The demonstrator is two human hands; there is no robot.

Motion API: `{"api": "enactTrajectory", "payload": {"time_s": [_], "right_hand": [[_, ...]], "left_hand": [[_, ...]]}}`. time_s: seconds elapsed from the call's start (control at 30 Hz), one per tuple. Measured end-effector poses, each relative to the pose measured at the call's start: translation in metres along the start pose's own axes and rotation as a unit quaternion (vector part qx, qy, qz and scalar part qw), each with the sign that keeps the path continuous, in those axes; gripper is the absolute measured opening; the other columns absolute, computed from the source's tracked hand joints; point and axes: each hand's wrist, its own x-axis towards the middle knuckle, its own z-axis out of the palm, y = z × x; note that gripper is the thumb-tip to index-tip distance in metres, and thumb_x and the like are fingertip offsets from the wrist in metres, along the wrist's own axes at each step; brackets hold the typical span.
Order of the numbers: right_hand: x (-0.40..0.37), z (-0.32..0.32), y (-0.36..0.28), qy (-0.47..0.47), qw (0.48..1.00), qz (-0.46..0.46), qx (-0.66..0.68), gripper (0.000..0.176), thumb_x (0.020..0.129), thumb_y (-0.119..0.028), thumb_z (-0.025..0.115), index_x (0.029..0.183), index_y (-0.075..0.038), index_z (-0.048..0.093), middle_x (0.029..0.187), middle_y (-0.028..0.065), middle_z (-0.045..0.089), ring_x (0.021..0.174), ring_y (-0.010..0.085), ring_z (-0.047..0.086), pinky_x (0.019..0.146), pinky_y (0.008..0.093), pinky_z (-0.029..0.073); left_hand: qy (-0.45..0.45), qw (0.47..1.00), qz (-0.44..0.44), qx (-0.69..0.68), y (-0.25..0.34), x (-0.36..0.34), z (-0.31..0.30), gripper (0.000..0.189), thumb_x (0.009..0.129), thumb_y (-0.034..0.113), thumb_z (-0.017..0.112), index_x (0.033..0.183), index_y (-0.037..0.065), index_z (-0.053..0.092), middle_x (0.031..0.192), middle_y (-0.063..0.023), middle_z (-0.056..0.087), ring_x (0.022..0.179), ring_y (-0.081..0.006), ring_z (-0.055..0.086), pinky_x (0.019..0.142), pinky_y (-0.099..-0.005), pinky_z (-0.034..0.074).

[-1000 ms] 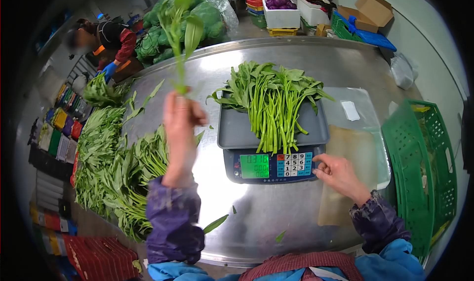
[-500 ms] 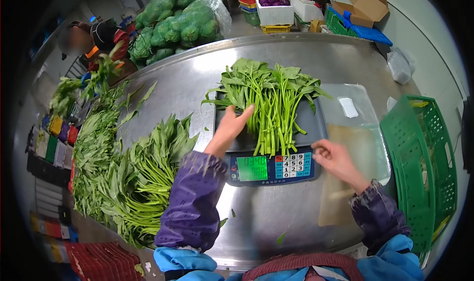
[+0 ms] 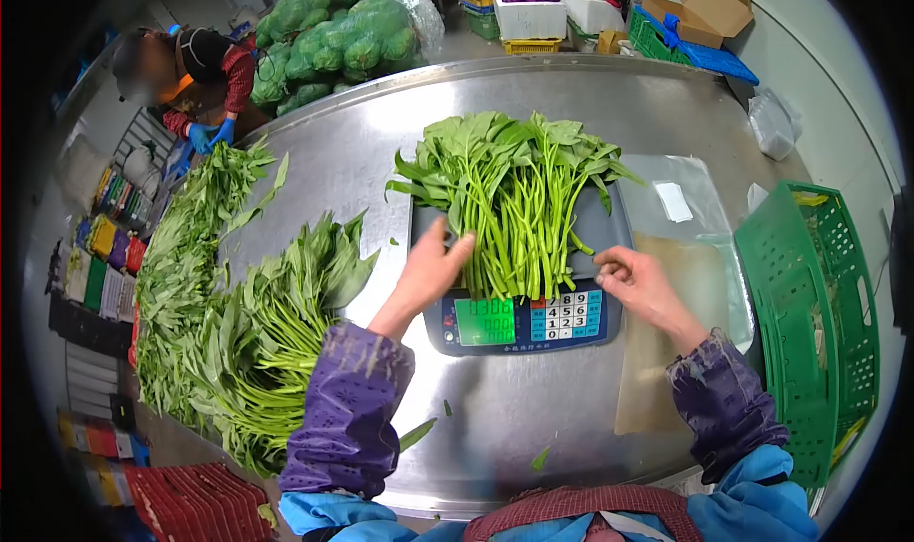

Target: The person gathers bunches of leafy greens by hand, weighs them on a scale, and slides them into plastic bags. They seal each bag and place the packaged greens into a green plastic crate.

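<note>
Green leafy bundle [image 3: 514, 190] heaped on the scale [image 3: 519, 323] atop the steel desk [image 3: 533, 418].
Left hand [image 3: 430, 268] now lowered, open against the stems' left side; right hand [image 3: 636, 283] shifted up from keypad [image 3: 567, 315] to tray [image 3: 614, 226] edge, loosely curled, grip unclear.

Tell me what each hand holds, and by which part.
Nothing is clearly gripped: left hand touches the lower stems of the leafy greens; right hand empty beside them.

big shiny stainless steel table [image 3: 495, 418] catching glare from overhead, grey concrete floor [image 3: 465, 45] behind it. clear sacks of green cabbages [image 3: 352, 37] piled at the far edge, open brown cardboard boxes [image 3: 705, 4] along the pale wall [image 3: 809, 47], green slatted plastic crate [image 3: 819, 323] on the right.
</note>
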Motion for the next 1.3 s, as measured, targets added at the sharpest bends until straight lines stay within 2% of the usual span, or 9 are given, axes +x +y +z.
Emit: {"api": "enactTrajectory", "payload": {"time_s": [0.17,0.47,0.63,0.7,0.77,0.83,1.03,1.2,1.3], "right_hand": [[0.006,-0.017,0.001,0.020,1.000,-0.003,-0.012,0.026,0.077,-0.015,0.060,0.098,0.001,0.057,0.076,0.0048,0.058,0.065,0.0091,0.052,0.064,0.0243,0.044],[0.025,-0.028,-0.003,0.056,0.996,-0.010,-0.066,0.030,0.078,-0.016,0.059,0.103,0.000,0.056,0.082,0.0049,0.061,0.071,0.0113,0.055,0.069,0.0253,0.045],[0.069,0.002,-0.007,0.024,0.995,0.090,-0.029,0.065,0.082,-0.043,0.054,0.116,0.012,0.041,0.108,0.0255,0.055,0.101,0.0281,0.055,0.084,0.0348,0.044],[0.095,0.031,-0.027,-0.003,0.991,0.132,-0.027,0.077,0.083,-0.049,0.050,0.119,0.016,0.033,0.115,0.0300,0.049,0.107,0.0338,0.051,0.088,0.0386,0.041],[0.113,0.083,-0.030,0.121,0.985,0.119,0.024,0.072,0.083,-0.047,0.050,0.119,0.013,0.033,0.114,0.0299,0.049,0.108,0.0373,0.049,0.088,0.0411,0.040],[0.106,0.090,-0.034,0.155,0.978,0.129,0.051,0.067,0.084,-0.046,0.049,0.117,0.010,0.034,0.110,0.0292,0.051,0.105,0.0382,0.050,0.087,0.0420,0.040],[0.002,0.048,-0.043,0.225,0.949,0.001,0.223,0.053,0.080,-0.028,0.062,0.117,0.003,0.037,0.108,0.0177,0.054,0.099,0.0260,0.054,0.085,0.0349,0.041],[-0.095,0.021,-0.022,0.267,0.908,0.048,0.320,0.042,0.086,-0.017,0.055,0.119,0.001,0.036,0.111,0.0106,0.051,0.101,0.0161,0.049,0.086,0.0301,0.040],[-0.107,-0.029,-0.043,0.282,0.899,-0.025,0.333,0.042,0.086,-0.014,0.055,0.119,0.002,0.037,0.111,0.0098,0.052,0.100,0.0147,0.048,0.087,0.0279,0.039]], "left_hand": [[0.043,0.981,-0.068,-0.178,-0.002,-0.005,-0.033,0.072,0.083,0.037,0.057,0.131,-0.006,0.025,0.117,-0.0239,0.050,0.103,-0.0286,0.053,0.084,-0.0342,0.044],[0.014,0.974,-0.097,-0.205,0.015,-0.016,-0.031,0.076,0.086,0.041,0.051,0.133,-0.008,0.016,0.118,-0.0245,0.045,0.111,-0.0278,0.046,0.090,-0.0335,0.039],[-0.067,0.913,-0.186,-0.356,0.002,0.017,0.002,0.081,0.082,0.043,0.057,0.133,-0.007,0.019,0.123,-0.0223,0.044,0.110,-0.0279,0.046,0.091,-0.0367,0.038],[-0.113,0.883,-0.069,-0.449,0.030,0.027,0.017,0.065,0.085,0.041,0.054,0.124,-0.007,0.034,0.121,-0.0180,0.046,0.108,-0.0252,0.048,0.089,-0.0352,0.039],[0.010,0.914,-0.181,-0.363,0.059,0.035,0.043,0.054,0.087,0.036,0.050,0.119,-0.007,0.041,0.107,-0.0137,0.056,0.098,-0.0202,0.054,0.082,-0.0300,0.043],[0.015,0.935,-0.126,-0.330,0.042,0.054,0.064,0.041,0.089,0.029,0.047,0.112,-0.005,0.045,0.102,-0.0137,0.055,0.087,-0.0186,0.053,0.075,-0.0315,0.044],[0.024,0.915,0.015,-0.402,0.100,-0.035,0.094,0.040,0.089,0.019,0.043,0.118,-0.006,0.036,0.114,-0.0201,0.048,0.105,-0.0272,0.047,0.090,-0.0346,0.036],[-0.079,0.907,0.095,-0.402,0.136,-0.093,0.146,0.037,0.089,0.016,0.044,0.117,-0.007,0.036,0.110,-0.0216,0.051,0.101,-0.0294,0.050,0.088,-0.0341,0.037],[-0.111,0.880,0.159,-0.434,0.187,-0.090,0.145,0.035,0.089,0.015,0.044,0.116,-0.006,0.037,0.106,-0.0206,0.053,0.097,-0.0284,0.052,0.085,-0.0344,0.039]]}}
